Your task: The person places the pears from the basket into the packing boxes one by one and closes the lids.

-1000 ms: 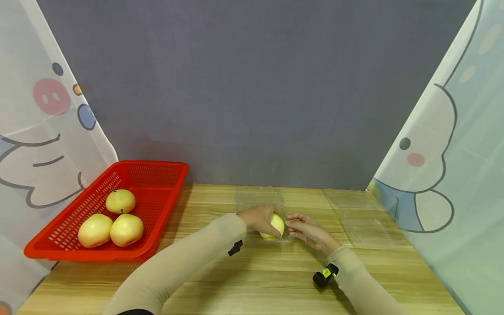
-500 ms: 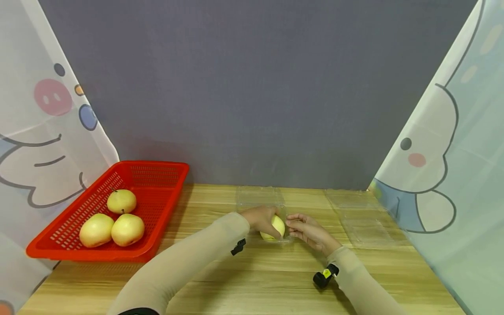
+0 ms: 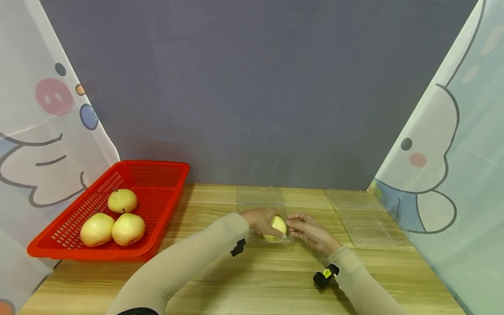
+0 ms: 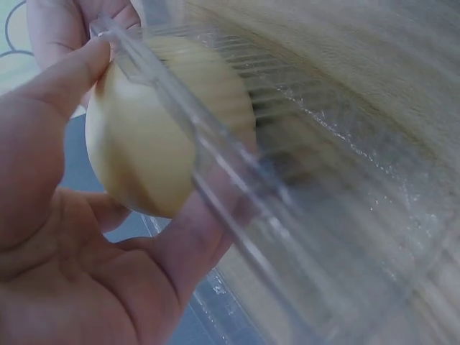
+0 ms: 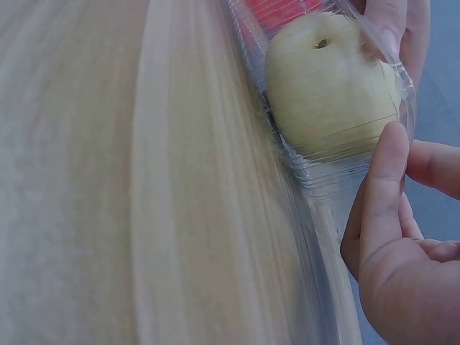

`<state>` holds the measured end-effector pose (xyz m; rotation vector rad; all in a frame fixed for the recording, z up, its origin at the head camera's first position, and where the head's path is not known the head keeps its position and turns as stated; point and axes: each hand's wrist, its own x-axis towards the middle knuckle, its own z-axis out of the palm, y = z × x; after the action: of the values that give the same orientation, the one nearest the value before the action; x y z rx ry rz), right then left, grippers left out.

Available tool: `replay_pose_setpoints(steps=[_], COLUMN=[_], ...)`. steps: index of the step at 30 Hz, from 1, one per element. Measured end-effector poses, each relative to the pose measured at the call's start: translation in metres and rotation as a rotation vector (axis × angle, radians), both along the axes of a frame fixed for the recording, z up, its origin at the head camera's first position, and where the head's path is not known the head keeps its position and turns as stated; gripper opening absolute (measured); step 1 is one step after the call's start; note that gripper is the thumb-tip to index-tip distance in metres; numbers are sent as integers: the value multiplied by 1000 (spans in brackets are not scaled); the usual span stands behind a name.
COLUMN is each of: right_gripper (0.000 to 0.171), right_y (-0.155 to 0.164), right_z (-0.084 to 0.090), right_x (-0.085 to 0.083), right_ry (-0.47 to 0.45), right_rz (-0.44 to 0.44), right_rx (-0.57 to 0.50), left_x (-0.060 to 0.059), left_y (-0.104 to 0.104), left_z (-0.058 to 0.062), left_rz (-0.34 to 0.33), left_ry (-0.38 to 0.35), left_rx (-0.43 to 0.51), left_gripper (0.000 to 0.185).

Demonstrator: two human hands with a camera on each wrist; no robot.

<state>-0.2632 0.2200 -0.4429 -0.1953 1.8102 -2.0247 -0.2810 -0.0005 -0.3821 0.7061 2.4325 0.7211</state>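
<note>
From the head camera I see my left hand (image 3: 260, 220) wrapped round a pear (image 3: 276, 226) near the middle of the table (image 3: 252, 280), lowering it into a clear box (image 3: 263, 205) whose far part lies flat toward the wall. My right hand (image 3: 309, 231) sits just to the pear's right, fingers curled at the box's near right edge, touching it. A red basket (image 3: 157, 175) at the left holds three more pears (image 3: 112, 218), well apart from my hands. A second clear box (image 3: 366, 218) lies open at the right side of the table. On the left wrist camera my thumb and fingers cup the pear (image 4: 154, 136), and a clear rim of the box (image 4: 215, 180) crosses in front of it; the view is blurred, so I cannot tell whether the pear rests on the box floor. On the right wrist camera the pear (image 5: 327, 86) sits inside the clear box (image 5: 323, 180), stem end up, and my right fingers (image 5: 384, 172) pinch the box's wall just beside the fruit, with the left fingertips (image 5: 399, 29) showing behind it.
</note>
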Motion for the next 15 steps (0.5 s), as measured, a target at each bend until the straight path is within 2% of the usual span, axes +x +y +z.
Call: replay_pose_setpoints(steps=[8, 15], right_gripper=[31, 31], right_y=[1, 1], right_z=[-2, -2], right_x=[0, 0], right_ry=[5, 11], right_rz=[2, 5], right_rx=[-10, -15], left_x=[3, 5], left_y=[-1, -4], left_z=[2, 4], left_rz=[-16, -11], left_ry=[-69, -57], left_rx=[26, 21], left_gripper=[83, 87])
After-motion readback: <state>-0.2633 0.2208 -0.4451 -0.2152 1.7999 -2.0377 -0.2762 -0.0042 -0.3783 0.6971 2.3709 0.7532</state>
